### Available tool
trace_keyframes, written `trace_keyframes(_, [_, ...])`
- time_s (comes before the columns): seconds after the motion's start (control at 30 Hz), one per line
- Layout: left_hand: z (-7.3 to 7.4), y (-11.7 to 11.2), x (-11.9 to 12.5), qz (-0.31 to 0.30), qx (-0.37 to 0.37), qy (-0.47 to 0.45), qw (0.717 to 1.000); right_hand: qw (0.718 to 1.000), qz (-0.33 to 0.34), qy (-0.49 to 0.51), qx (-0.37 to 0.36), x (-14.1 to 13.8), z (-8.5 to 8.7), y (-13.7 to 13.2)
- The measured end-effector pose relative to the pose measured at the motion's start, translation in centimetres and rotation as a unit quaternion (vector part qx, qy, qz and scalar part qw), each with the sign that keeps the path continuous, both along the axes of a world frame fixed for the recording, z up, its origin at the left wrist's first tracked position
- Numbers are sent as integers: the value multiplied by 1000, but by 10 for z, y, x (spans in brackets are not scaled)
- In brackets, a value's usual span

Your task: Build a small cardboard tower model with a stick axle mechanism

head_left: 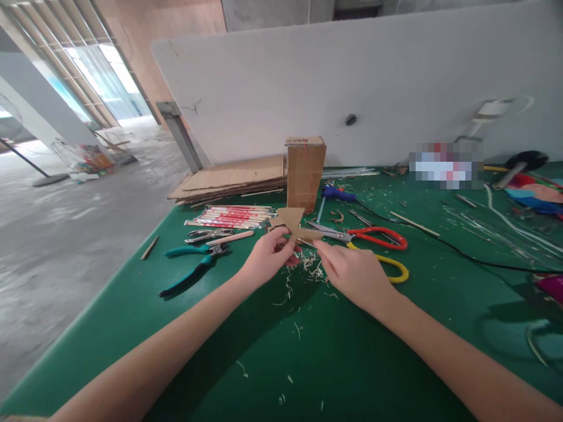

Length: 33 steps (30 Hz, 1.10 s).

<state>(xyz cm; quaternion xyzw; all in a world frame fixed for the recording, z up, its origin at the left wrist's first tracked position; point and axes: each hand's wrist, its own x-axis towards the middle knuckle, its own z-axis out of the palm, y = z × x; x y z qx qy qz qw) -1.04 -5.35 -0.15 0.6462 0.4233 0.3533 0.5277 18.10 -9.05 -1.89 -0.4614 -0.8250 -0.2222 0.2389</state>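
Note:
Above the green table, a brown cardboard piece cut into several blade-like arms (292, 218) is pinched in my left hand (269, 258). The fingers of my right hand (352, 271) close on what looks like a thin pale stick (305, 241), whose end meets the underside of the cardboard near its centre. My fingers partly cover both. Scissors with one red and one yellow handle (379, 237) lie open just beyond my right hand. Pale shavings (313, 268) are scattered beneath the cardboard.
Teal-handled cutters (189, 275), silver pliers (206, 235) and wrapped sticks (233, 215) lie left. An upright cardboard box (305, 176) stands behind my hands, next to flat cardboard sheets (237, 176). A blue-handled tool (338, 193) trails a black cord rightward.

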Motion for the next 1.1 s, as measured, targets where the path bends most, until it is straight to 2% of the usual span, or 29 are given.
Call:
trace_keyframes(0.17, [-8,-4,2,17,89,72,993,998,-11,-61,14,-8,0,-8])
trace_keyframes(0.27, [-10,-8,3,43,167,153,973,999,-10,-47,-23,-14,-1,-11])
trace_keyframes(0.33, [-12,-10,4,57,219,211,951,995,-6,22,-92,-18,-1,-10])
trace_keyframes(0.4, [-13,-12,6,69,266,261,925,966,6,163,-199,-20,2,-9])
trace_keyframes(0.43, [-14,-12,6,74,285,284,913,931,11,253,-265,-20,4,-8])
trace_keyframes(0.47, [-15,-13,7,78,301,304,901,876,16,344,-337,-20,6,-7])
trace_keyframes(0.57, [-16,-16,10,89,320,353,875,653,32,542,-527,-18,10,-4])
trace_keyframes(0.6, [-16,-16,10,90,321,361,871,595,37,570,-565,-17,11,-4])
trace_keyframes(0.63, [-15,-17,11,90,319,365,870,566,41,582,-583,-17,11,-3])
trace_keyframes(0.67, [-15,-18,11,90,317,365,870,578,41,574,-578,-17,10,-3])
trace_keyframes(0.7, [-14,-18,12,90,314,363,873,619,35,553,-556,-17,9,-3])
trace_keyframes(0.73, [-14,-18,12,91,309,358,876,668,28,528,-524,-17,7,-3])
trace_keyframes(0.8, [-14,-19,12,88,292,344,888,783,20,448,-432,-18,3,-4])
trace_keyframes(0.87, [-14,-19,13,80,272,326,902,890,21,318,-326,-17,-1,-5])
trace_keyframes(0.93, [-14,-18,13,75,255,309,913,961,17,163,-225,-16,-4,-7])
trace_keyframes(0.97, [-14,-18,13,76,249,302,917,975,12,106,-193,-16,-5,-8])
trace_keyframes(1.0, [-14,-18,13,77,246,298,919,978,10,89,-186,-17,-5,-8])
trace_keyframes(1.07, [-15,-18,13,79,245,297,919,964,15,155,-214,-19,-2,-8])
trace_keyframes(1.1, [-15,-19,13,77,249,300,918,943,20,223,-247,-20,1,-8])
